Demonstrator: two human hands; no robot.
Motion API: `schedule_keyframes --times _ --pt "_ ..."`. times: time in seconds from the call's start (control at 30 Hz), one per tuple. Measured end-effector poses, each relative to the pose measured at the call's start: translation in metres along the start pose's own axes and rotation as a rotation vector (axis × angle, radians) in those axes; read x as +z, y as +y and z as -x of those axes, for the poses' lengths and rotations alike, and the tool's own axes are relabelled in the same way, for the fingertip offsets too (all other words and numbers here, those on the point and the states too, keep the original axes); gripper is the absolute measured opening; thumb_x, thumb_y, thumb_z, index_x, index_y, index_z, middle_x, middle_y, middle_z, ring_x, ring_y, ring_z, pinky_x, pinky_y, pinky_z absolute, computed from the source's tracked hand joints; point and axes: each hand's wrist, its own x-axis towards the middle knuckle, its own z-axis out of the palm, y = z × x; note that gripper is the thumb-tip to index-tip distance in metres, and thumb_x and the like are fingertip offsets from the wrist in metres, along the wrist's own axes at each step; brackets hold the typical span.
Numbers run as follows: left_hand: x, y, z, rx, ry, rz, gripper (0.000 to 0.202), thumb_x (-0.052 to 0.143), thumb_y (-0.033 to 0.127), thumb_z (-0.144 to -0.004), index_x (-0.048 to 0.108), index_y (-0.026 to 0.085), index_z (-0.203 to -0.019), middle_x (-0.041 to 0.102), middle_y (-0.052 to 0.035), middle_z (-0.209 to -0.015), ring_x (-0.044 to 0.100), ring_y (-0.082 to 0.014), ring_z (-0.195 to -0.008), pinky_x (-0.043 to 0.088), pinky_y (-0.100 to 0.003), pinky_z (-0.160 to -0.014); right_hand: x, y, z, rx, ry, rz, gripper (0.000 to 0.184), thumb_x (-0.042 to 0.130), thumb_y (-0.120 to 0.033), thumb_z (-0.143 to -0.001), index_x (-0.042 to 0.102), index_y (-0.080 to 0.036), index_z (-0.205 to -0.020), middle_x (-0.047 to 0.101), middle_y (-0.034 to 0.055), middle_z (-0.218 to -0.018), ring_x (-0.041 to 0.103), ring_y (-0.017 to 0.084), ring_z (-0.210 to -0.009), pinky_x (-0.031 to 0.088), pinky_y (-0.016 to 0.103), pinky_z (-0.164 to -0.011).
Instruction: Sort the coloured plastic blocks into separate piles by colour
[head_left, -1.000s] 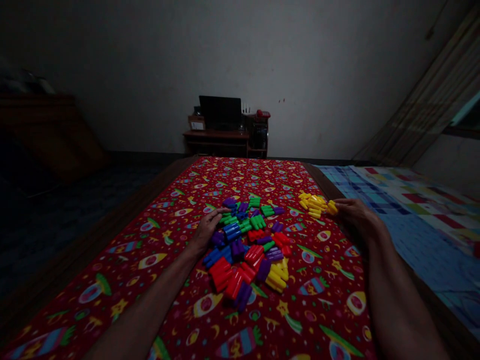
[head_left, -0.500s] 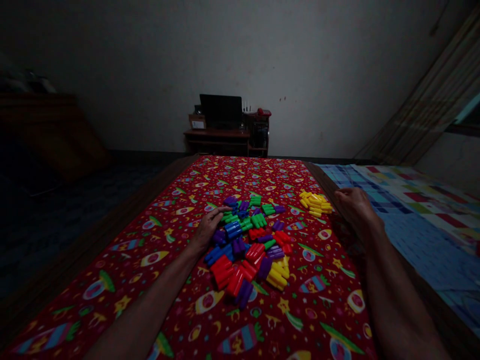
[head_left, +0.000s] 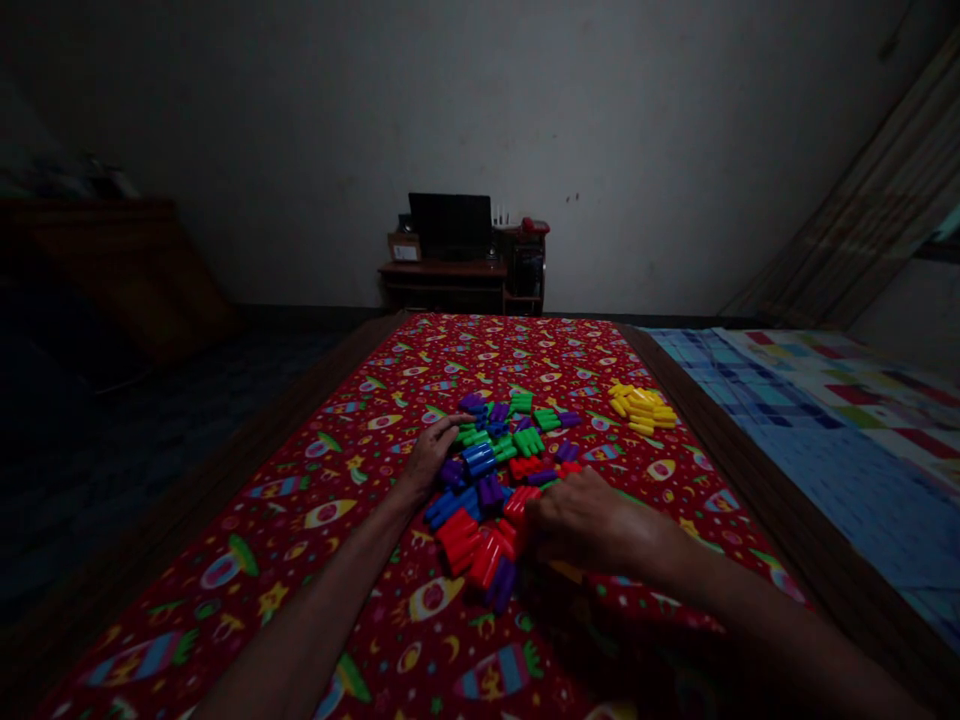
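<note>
Grey wall [head_left: 300, 130] and dark screen [head_left: 451, 227] close the dim room at the top of the frame; below them, a red printed cloth [head_left: 285, 560] runs from the upper centre down to the lower edge, and a blue checked cloth [head_left: 712, 370] lies at the right of the frame. Your work appears partway along. Done, as far as can be judged: the yellow pieces [head_left: 643, 408] form one compact heap right of centre, well apart from everything else on the red cloth. Left: the mixed pile in the centre of the frame, where colours lie among one another. Note the green pieces [head_left: 528, 441] toward its upper part, a blue piece [head_left: 478, 459] near its middle, red pieces [head_left: 459, 541] lower down, and a purple piece [head_left: 501, 585] at its bottom end. None of these colours has a heap of its own set apart in the way the yellow has. Your left hand [head_left: 429, 455] rests at the pile's left edge, fingers loosely extended beside the green, with no piece seen in its grasp. Your right hand [head_left: 577, 515] is over the pile's right side, fingers curled downward and largely hidden; whether it grips a piece cannot be told, nor what lies beneath it.
</note>
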Motion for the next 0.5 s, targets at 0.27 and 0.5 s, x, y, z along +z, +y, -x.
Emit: schedule_keyframes --times 0.27,0.5 --pt "-0.001 -0.003 -0.003 0.012 0.005 -0.013 0.04 0.052 0.043 -0.076 0.07 0.018 -0.101 0.07 -0.0068 -0.103 0.063 -0.0264 -0.097 0.049 -0.037 -0.085 0.026 0.003 0.046 -0.092 0.203 -0.169 0.049 0.055 -0.018 -0.086 0.051 -0.021 -0.134 0.062 0.0132 -0.12 0.06 0.021 -0.105 0.049 0.032 -0.085" --pt "-0.001 -0.005 -0.004 0.023 0.002 0.005 0.041 0.054 0.046 -0.075 0.071 0.018 -0.1 0.071 -0.0078 -0.103 0.063 -0.0278 -0.099 0.049 -0.038 -0.085 -0.01 0.09 0.013 0.325 0.482 -0.542 0.025 0.059 -0.037 -0.084 0.073 -0.017 -0.086 0.072 0.0058 -0.083 0.065 0.017 -0.074 0.048 0.025 -0.065"
